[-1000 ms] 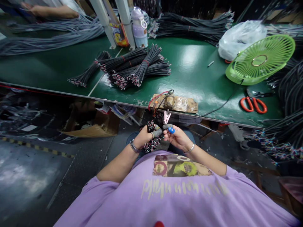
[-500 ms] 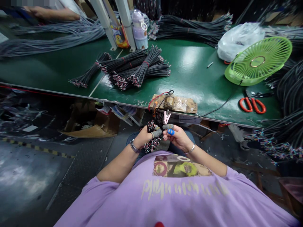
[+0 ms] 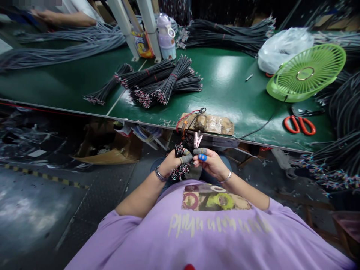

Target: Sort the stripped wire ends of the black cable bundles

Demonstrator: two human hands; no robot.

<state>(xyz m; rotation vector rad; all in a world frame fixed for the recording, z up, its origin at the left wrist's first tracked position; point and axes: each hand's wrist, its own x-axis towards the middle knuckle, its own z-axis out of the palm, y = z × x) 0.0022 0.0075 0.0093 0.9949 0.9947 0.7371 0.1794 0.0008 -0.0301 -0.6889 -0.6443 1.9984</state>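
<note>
My left hand [image 3: 172,162] is closed around a bundle of short black cables [image 3: 180,171] whose stripped ends show red, white and black wires. Grey finger covers sit on its thumb and finger. Close against it, my right hand [image 3: 211,164] has its thumb and fingers pinched together at the bundle's side; what lies between them is too small to make out. A blue band and a grey cover are on its fingers. Just beyond the fingertips stands a pink clip [image 3: 197,140], at the front of a wooden block [image 3: 216,124] with red and black leads on the bench edge.
Tied black cable bundles [image 3: 160,80] lie on the green bench [image 3: 230,86]. To the right are a green fan [image 3: 306,73], red-handled scissors [image 3: 299,124] and a plastic bag [image 3: 284,48]. A bottle [image 3: 166,37] stands by the posts. Another person's arm [image 3: 64,18] shows at the far left.
Both hands hold nearly the same place and grip; only a very slight shift of the fingers and cable ends shows. The view has moved a little.
</note>
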